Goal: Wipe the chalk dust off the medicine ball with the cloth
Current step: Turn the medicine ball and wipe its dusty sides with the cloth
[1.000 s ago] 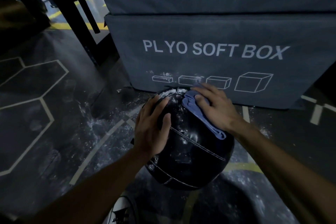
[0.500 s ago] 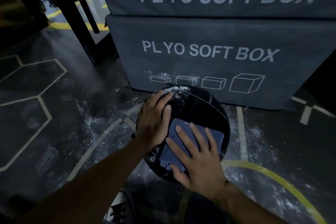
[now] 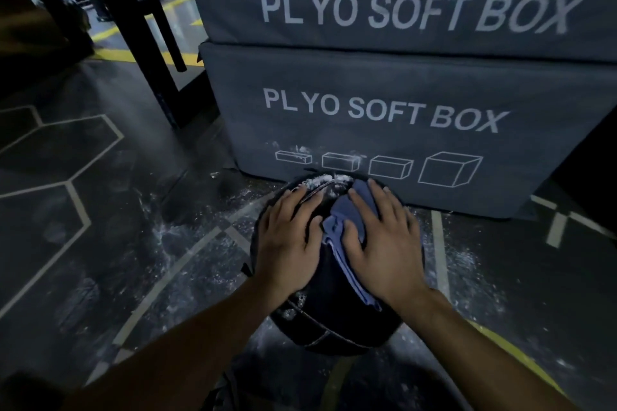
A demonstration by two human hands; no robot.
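Note:
A black medicine ball (image 3: 329,320) sits on the dark gym floor just in front of the stacked boxes. White chalk dust (image 3: 322,181) clings to its far top seam. My left hand (image 3: 288,242) lies flat on the ball's left side, fingers straight. A blue cloth (image 3: 337,227) is bunched on the top right of the ball. My right hand (image 3: 384,243) presses flat on the cloth, fingers spread and pointing away from me, covering most of it.
Two stacked grey boxes marked PLYO SOFT BOX (image 3: 384,110) stand right behind the ball. Black rack legs (image 3: 147,53) rise at the back left. Chalk is scattered on the floor (image 3: 187,230) around the ball. A shoe tip (image 3: 220,390) shows below.
My right hand has slid the cloth from the ball's near lower side back up to its top right. The left hand has stayed on the ball's left side.

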